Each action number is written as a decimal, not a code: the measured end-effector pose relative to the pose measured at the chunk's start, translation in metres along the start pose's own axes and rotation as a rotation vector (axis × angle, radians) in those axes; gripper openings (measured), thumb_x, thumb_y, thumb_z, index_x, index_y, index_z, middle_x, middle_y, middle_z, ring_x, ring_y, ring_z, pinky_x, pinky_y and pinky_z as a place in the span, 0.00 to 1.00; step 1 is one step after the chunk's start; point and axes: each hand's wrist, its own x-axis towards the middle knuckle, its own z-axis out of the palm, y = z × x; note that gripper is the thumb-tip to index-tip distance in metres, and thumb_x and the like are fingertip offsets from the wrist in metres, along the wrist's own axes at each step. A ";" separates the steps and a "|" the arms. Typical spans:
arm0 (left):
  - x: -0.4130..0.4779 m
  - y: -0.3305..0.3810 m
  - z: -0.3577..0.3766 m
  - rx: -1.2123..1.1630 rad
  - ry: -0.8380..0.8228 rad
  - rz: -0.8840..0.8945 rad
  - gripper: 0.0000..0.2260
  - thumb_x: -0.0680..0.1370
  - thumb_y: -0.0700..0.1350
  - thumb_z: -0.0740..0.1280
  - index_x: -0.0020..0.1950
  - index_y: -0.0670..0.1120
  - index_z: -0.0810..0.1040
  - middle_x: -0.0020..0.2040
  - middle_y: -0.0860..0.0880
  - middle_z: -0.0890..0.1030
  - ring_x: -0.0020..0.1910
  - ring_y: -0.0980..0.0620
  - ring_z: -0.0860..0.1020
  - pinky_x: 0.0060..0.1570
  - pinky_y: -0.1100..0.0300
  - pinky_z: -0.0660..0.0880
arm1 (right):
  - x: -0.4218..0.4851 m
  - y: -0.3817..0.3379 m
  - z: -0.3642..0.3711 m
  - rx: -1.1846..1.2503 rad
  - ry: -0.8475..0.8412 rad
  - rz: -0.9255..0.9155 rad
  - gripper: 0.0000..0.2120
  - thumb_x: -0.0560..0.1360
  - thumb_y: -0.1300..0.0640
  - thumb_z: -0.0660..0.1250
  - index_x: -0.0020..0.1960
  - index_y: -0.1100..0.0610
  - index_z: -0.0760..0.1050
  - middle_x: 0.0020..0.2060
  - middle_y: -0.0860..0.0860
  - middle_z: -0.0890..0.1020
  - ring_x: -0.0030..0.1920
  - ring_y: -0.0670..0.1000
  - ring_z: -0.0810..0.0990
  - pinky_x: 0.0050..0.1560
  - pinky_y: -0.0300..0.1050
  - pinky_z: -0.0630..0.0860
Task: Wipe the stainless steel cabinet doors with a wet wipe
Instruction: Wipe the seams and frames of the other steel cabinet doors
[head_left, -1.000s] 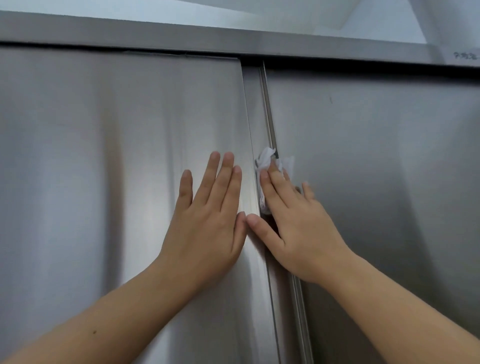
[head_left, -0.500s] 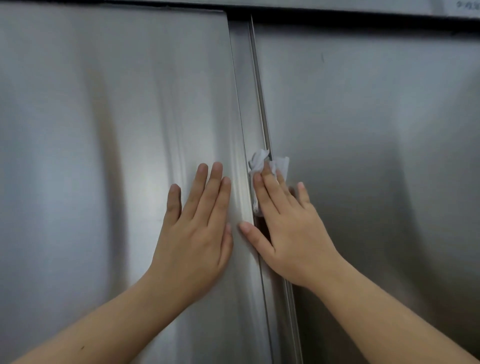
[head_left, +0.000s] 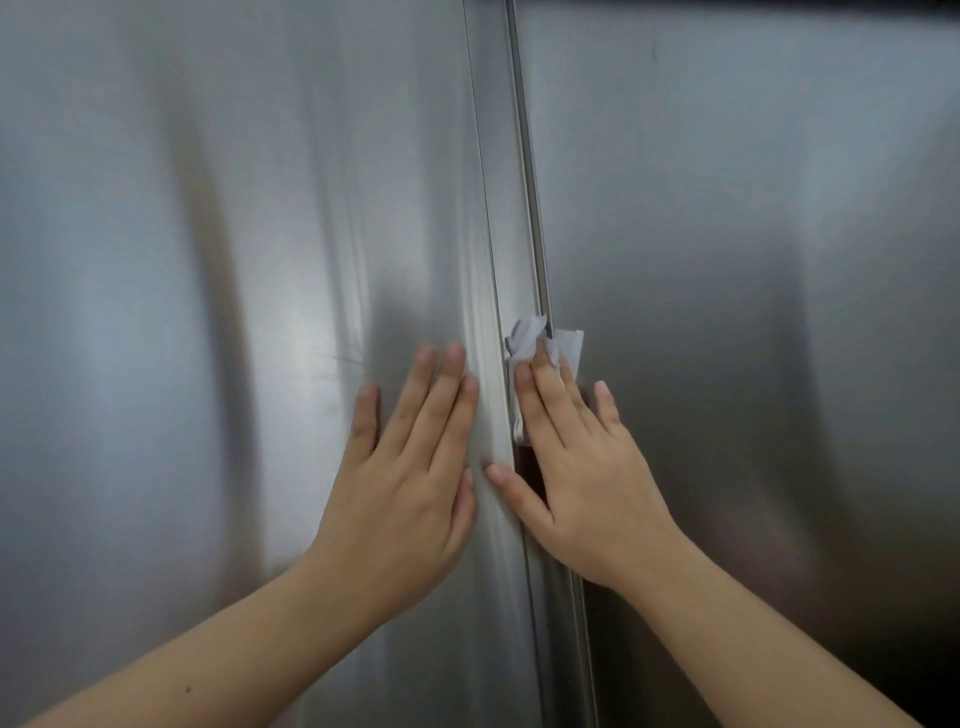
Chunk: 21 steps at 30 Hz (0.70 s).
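Observation:
Two brushed stainless steel cabinet doors fill the view, the left door (head_left: 208, 312) and the right door (head_left: 753, 260), meeting at a vertical seam (head_left: 524, 156). My left hand (head_left: 405, 467) lies flat on the left door beside the seam, fingers spread and holding nothing. My right hand (head_left: 582, 467) presses a crumpled white wet wipe (head_left: 540, 340) against the seam and the right door's inner edge. Only the top of the wipe shows above my fingertips.
A dark strip of the cabinet's top gap (head_left: 779, 4) shows along the upper right edge. Blurred reflections run down both doors.
The view has tilted down, so the top frame has slid out of sight. Both hands have moved down the doors, the right one dragging the wipe down the seam.

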 end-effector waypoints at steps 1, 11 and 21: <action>-0.002 0.003 0.001 -0.008 0.001 0.003 0.26 0.77 0.46 0.55 0.73 0.36 0.63 0.74 0.38 0.61 0.74 0.41 0.59 0.67 0.38 0.58 | -0.005 -0.001 0.001 0.000 -0.008 -0.001 0.35 0.79 0.37 0.43 0.76 0.61 0.55 0.75 0.57 0.56 0.75 0.55 0.57 0.71 0.55 0.50; -0.029 0.025 0.009 -0.050 -0.046 -0.016 0.26 0.79 0.48 0.52 0.74 0.38 0.59 0.75 0.39 0.60 0.75 0.42 0.57 0.69 0.38 0.55 | -0.036 -0.004 0.005 0.015 -0.083 -0.029 0.36 0.80 0.36 0.42 0.76 0.61 0.51 0.76 0.58 0.53 0.75 0.55 0.54 0.73 0.46 0.43; -0.050 0.037 0.016 -0.022 -0.050 -0.020 0.26 0.78 0.45 0.54 0.74 0.37 0.61 0.75 0.38 0.60 0.74 0.41 0.59 0.67 0.37 0.57 | -0.072 -0.006 0.015 0.017 -0.135 -0.055 0.34 0.79 0.39 0.47 0.76 0.61 0.50 0.76 0.58 0.53 0.76 0.55 0.53 0.73 0.49 0.44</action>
